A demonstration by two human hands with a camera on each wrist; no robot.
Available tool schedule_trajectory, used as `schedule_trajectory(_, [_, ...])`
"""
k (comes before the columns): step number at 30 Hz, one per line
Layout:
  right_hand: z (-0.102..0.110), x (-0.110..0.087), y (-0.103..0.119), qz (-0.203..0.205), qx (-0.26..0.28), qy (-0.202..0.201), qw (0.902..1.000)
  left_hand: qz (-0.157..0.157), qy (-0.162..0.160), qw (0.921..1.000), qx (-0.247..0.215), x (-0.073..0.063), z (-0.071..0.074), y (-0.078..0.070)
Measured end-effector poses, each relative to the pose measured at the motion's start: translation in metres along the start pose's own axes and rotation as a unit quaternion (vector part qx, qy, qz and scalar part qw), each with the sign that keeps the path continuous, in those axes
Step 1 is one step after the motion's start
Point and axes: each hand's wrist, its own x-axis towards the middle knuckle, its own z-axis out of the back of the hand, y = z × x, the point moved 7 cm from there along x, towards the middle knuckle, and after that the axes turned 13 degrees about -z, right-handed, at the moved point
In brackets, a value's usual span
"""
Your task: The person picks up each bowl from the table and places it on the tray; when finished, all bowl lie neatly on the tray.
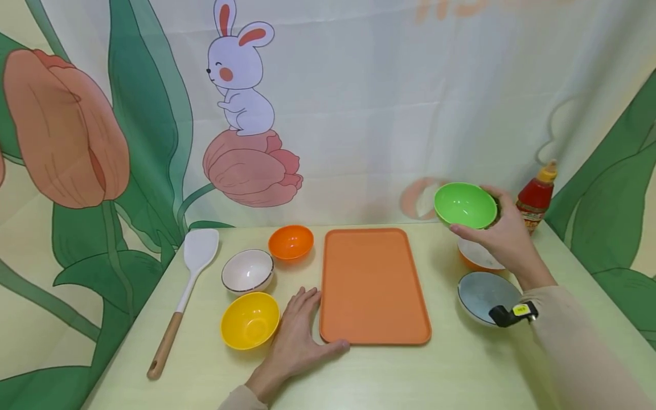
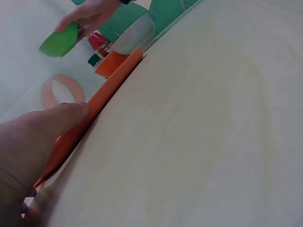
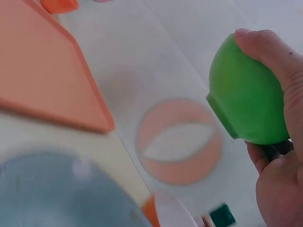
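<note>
My right hand [image 1: 504, 230] grips a bright green bowl [image 1: 463, 206] by its rim and side, holding it up in the air at the right. In the right wrist view the bowl [image 3: 246, 94] is tilted, thumb on its rim and fingers underneath. Below it are a white bowl with an orange outside [image 1: 479, 256] and a grey-blue bowl [image 1: 484, 291]. At the near left corner of an orange tray [image 1: 374, 285], my left hand [image 1: 297, 341] rests with fingers extended along the left edge. Its thumb lies at the front edge.
Left of the tray sit an orange bowl [image 1: 291, 243], a white bowl [image 1: 248, 271] and a yellow bowl [image 1: 250, 320]. A white spatula [image 1: 191, 279] with a wooden handle lies farther left. A red sauce bottle [image 1: 533, 199] stands at the back right, before a printed curtain [image 1: 359, 114].
</note>
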Motion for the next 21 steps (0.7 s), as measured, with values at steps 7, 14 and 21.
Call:
schedule_trajectory(7, [-0.05, 0.017, 0.025, 0.007, 0.036, 0.045, 0.9983, 0.0, 0.005, 1.0, 0.003, 0.0, 0.0, 0.0])
schedule_trajectory(14, [-0.104, 0.028, 0.056, 0.054, 0.082, 0.079, 0.9921, -0.011, -0.004, 0.9999, 0.001, 0.0, 0.003, 0.0])
schedule_trajectory(21, [-0.15, 0.032, 0.072, 0.048, 0.098, 0.102, 0.9887, 0.002, 0.01, 0.9999, -0.006, 0.001, 0.002, 0.002])
